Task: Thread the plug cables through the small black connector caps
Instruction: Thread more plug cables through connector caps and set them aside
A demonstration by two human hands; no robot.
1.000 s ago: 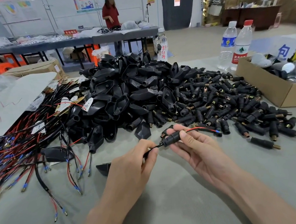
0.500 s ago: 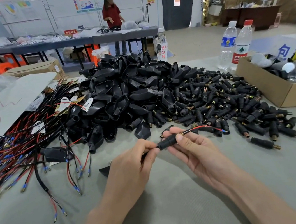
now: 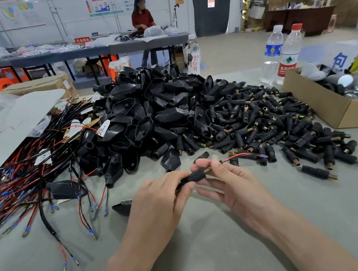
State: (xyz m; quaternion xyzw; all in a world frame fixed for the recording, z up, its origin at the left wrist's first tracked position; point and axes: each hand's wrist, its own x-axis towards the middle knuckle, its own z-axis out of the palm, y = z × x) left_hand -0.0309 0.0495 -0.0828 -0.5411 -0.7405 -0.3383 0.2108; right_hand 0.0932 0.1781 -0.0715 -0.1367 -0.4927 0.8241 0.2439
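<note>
1. Loads of big black plug shells [image 3: 148,116] heaped mid-table [image 3: 212,256], with a cable bundle [image 3: 20,183] to the left.
2. Loose connector caps [image 3: 286,125] are scattered right of the heap.
3. Left hand [image 3: 159,197] pinches the cable behind one held cap [image 3: 195,175]; right hand [image 3: 230,183] pinches its brass end, thumb and forefinger curled.
4. Red wire [image 3: 242,155] pokes out past the right fingers.

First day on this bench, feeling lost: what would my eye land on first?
A heap of black plug housings fills mid-table, small connector caps spilled to its right, red-and-black plug cables fanned left. In front, the left hand pinches one cable, the right hand its threaded cap.
</note>
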